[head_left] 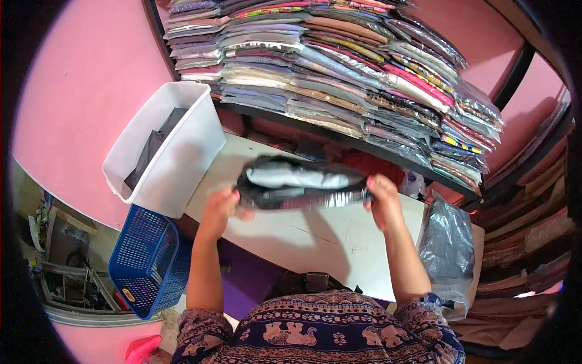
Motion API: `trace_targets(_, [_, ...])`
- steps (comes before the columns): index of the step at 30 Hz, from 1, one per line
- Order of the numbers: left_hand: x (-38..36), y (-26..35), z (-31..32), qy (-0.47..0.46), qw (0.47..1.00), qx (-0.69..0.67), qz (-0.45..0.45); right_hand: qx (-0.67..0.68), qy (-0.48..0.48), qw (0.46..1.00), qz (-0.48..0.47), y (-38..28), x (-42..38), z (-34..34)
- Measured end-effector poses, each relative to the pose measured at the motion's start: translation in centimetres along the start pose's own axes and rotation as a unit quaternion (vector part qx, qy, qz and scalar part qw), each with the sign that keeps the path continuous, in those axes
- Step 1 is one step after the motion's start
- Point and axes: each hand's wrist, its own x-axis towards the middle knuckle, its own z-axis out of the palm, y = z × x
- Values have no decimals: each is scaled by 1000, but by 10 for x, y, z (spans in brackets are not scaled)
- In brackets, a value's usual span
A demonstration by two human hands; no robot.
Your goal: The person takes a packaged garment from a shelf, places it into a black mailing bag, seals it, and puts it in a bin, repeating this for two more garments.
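A dark bundle in shiny clear plastic (303, 185) is stretched between my hands above the white table, with a pale patch along its upper side. It is blurred by motion. My left hand (223, 206) grips its left end, and my right hand (383, 197) pinches its right end between thumb and fingers. Below the bundle a shadow falls on the white table (291, 239). On the table's right side, apart from my right hand, lies a dark package in clear plastic (447, 239).
A white bin (182, 145) with dark items inside stands at the left. A blue perforated basket (148, 261) sits below it. Behind the table, a shelf edge (339, 142) carries stacks of folded, plastic-wrapped cloths (339, 67). Brown material (527, 255) is at the far right.
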Motion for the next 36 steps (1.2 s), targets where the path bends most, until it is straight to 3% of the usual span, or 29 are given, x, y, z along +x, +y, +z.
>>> trace_targets(1, [-12, -20, -9, -36, 997, 68, -24, -71, -6, 997, 22, 21, -11, -15])
trace_targets(2, [-25, -45, -14, -95, 992, 45, -72, -143, -12, 989, 44, 51, -21, -36])
trace_targets(4, [-50, -111, -17, -112, 972, 90, -188, -214, -53, 971, 95, 114, -44, -75])
trace_targets(6, [-80, -185, -8, -125, 942, 29, -310, -311, -37, 922, 228, 184, -71, -112])
trace_targets(8, [-100, -261, -17, -155, 930, 60, -329, -558, -174, 791, 180, 243, -85, -161])
trace_targets(9, [-103, -289, -30, -217, 895, 117, -372, -631, -195, 712, 240, 211, -82, -136])
trace_targets(10, [-106, -302, -37, -276, 851, 172, -412, -630, -198, 710, 244, 208, -71, -128])
trace_targets(11, [-97, -286, -32, -249, 829, 376, -330, -689, -120, 684, 208, 207, -65, -123])
trace_targets(12, [-78, -253, -22, -211, 767, 561, -230, -740, -40, 650, 169, 205, -56, -115])
trace_targets(14, [-43, -198, 5, -37, 830, 530, -171, -685, -13, 727, 43, 176, -30, -80])
trace_targets(16, [-6, -215, 39, 100, 901, 420, 45, -612, 5, 783, -115, 180, -8, -37])
trace_targets(18, [10, -207, 79, 71, 814, 567, 99, -675, -63, 714, -174, 207, 3, -17])
trace_targets(19, [11, -213, 87, 70, 815, 567, 101, -676, -61, 714, -174, 221, 6, -19])
trace_targets(21, [4, -239, 97, -1, 796, 598, 93, -733, -105, 656, -144, 243, 7, -23])
trace_targets(36, [13, -256, 96, -19, 819, 572, 50, -730, -126, 665, -96, 252, 14, -29])
